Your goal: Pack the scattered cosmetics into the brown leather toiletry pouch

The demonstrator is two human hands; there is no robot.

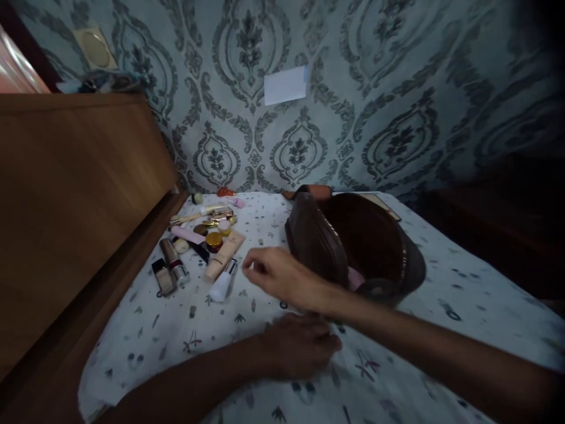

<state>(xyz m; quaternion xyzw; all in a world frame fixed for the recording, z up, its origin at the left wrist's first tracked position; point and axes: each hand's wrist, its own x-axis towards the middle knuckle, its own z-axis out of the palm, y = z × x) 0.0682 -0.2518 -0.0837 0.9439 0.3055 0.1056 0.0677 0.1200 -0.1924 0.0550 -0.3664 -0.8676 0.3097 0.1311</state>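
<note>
My right hand reaches across from the right, over my left wrist area, its fingers curled together just right of a white bottle; whatever they hold, if anything, is hidden. Palm down on the patterned cloth, my left hand lies in front of the bag, blurred, its fingers partly bent. The dark brown bag stands with its zip wide open, something pink inside. Left of my right hand are a beige tube, an amber jar, a foundation bottle and several other cosmetics.
A wooden cabinet borders the left side. Patterned wallpaper with a white paper rises behind. An orange-brown item and a flat framed thing lie behind the bag. The white printed cloth covers the surface.
</note>
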